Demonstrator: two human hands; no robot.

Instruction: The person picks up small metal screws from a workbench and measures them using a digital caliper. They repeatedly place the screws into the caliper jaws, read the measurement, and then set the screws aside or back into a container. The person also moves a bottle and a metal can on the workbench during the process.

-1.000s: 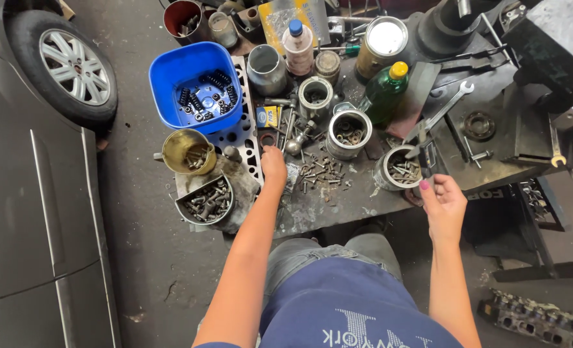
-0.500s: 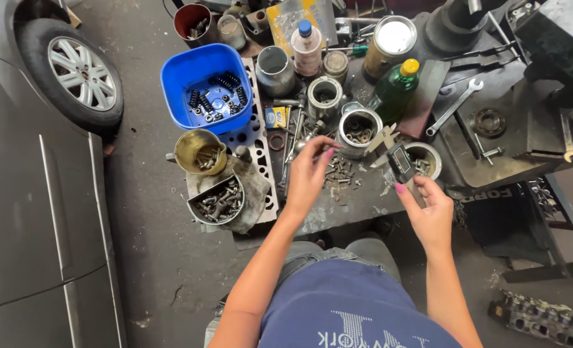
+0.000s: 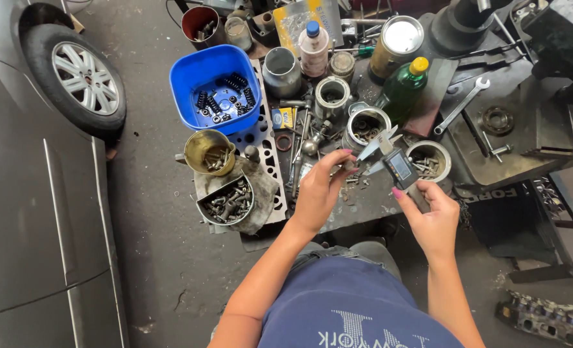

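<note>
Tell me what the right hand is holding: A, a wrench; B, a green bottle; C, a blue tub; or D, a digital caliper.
D: the right hand grips a digital caliper with its jaws toward the left hand, whose fingertips pinch a small part there, too small to identify; the green bottle, wrench and blue tub all rest on the bench untouched.

digital caliper (image 3: 397,169), centre of frame: small rectangular grey screen in a dark housing, held in the right hand (image 3: 431,216). small box (image 3: 284,118), centre-left: yellow and blue, lying flat. clear bag (image 3: 300,19), top centre: yellow label. white bottle (image 3: 313,50), just below: blue cap, pale label. green bottle (image 3: 404,90), upper right of centre: yellow cap.
</note>
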